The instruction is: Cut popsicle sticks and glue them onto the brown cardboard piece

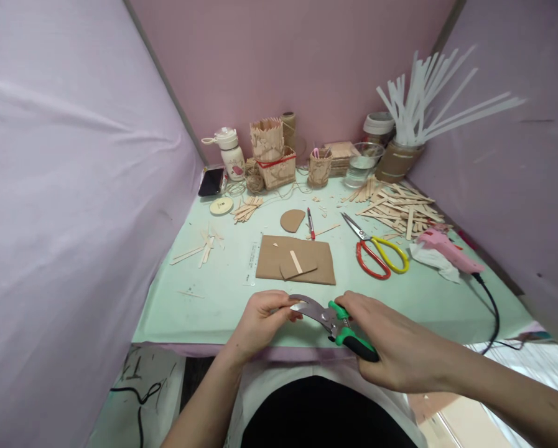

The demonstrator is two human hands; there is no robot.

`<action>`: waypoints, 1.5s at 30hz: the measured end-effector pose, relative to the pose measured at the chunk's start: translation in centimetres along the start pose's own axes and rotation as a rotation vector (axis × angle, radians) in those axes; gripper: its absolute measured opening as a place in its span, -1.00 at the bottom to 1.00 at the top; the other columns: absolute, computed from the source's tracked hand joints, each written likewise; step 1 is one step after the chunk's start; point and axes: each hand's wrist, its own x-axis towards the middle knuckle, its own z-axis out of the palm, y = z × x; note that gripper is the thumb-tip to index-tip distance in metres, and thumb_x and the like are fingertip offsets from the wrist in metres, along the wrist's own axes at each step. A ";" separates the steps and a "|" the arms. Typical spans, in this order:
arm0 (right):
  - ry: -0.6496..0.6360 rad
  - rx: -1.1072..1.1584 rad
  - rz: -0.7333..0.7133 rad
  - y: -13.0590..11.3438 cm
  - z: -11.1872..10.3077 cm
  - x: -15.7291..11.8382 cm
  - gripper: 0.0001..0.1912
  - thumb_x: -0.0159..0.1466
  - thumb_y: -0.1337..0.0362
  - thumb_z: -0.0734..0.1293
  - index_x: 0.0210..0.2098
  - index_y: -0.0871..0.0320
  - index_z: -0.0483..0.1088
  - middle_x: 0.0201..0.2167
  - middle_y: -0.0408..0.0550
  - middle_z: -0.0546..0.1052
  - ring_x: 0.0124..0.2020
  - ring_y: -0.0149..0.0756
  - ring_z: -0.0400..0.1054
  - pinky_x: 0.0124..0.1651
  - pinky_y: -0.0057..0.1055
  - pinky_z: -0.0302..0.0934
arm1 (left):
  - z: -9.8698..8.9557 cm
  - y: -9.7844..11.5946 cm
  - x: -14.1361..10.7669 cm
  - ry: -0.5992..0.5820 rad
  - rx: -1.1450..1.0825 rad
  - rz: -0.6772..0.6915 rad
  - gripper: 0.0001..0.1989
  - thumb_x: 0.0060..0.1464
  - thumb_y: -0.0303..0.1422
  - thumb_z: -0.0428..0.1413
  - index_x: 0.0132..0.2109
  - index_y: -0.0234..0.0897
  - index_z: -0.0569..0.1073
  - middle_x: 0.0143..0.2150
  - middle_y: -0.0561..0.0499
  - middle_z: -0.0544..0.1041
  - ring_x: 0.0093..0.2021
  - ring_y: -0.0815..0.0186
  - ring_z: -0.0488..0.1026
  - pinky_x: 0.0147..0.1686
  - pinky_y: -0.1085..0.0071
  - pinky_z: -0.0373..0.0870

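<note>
My right hand (385,339) is wrapped round the green and black handles of the pruning shears (328,317), whose curved blades point left. The fingers of my left hand (269,317) are pinched together at the blade tips; what they hold is mostly hidden by the blades and fingers. Just beyond lies a brown cardboard sheet (279,249) with a cut cardboard piece (309,267) and a short wooden stick (296,262) on top. A rounded cardboard piece (292,220) and a red pen (311,224) rest behind the sheet.
Red-and-yellow-handled scissors (374,252) and a pink glue gun (449,249) lie at right. Behind them is a heap of craft sticks (397,208). A water bowl (360,165), stick-covered containers (272,155), a bottle (232,155) and a phone (212,182) line the back.
</note>
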 end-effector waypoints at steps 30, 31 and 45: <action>0.277 0.320 0.120 1.3 0.7 1.4 -0.62 0.07 0.29 0.17 -0.09 0.11 0.27 -0.39 -0.14 0.44 -0.36 -0.21 0.35 -0.32 -0.35 0.25 | 1.0 0.1 1.3 0.317 -0.727 -0.339 -0.71 -0.10 -0.20 0.37 -0.33 -0.37 0.61 -0.48 0.00 0.53 -0.49 0.47 0.40 -0.40 0.55 0.40; 0.295 0.296 0.141 1.6 0.9 1.7 -0.61 0.08 0.28 0.17 -0.08 0.12 0.26 -0.37 -0.12 0.45 -0.34 -0.19 0.36 -0.30 -0.33 0.26 | 1.0 0.1 1.4 0.320 -0.778 -0.352 -0.69 -0.12 -0.21 0.38 -0.32 -0.38 0.61 -0.48 0.01 0.52 -0.49 0.49 0.40 -0.41 0.56 0.40; 0.616 -0.532 0.481 6.4 0.1 5.5 -0.54 0.14 0.15 0.26 -0.04 0.32 0.27 -0.19 0.29 0.41 -0.16 0.16 0.32 -0.17 -0.07 0.20 | 1.4 0.2 2.1 0.551 -0.994 -0.308 -0.69 -0.27 -0.30 0.46 -0.41 -0.42 0.58 -0.40 0.01 0.52 -0.42 0.49 0.41 -0.38 0.59 0.38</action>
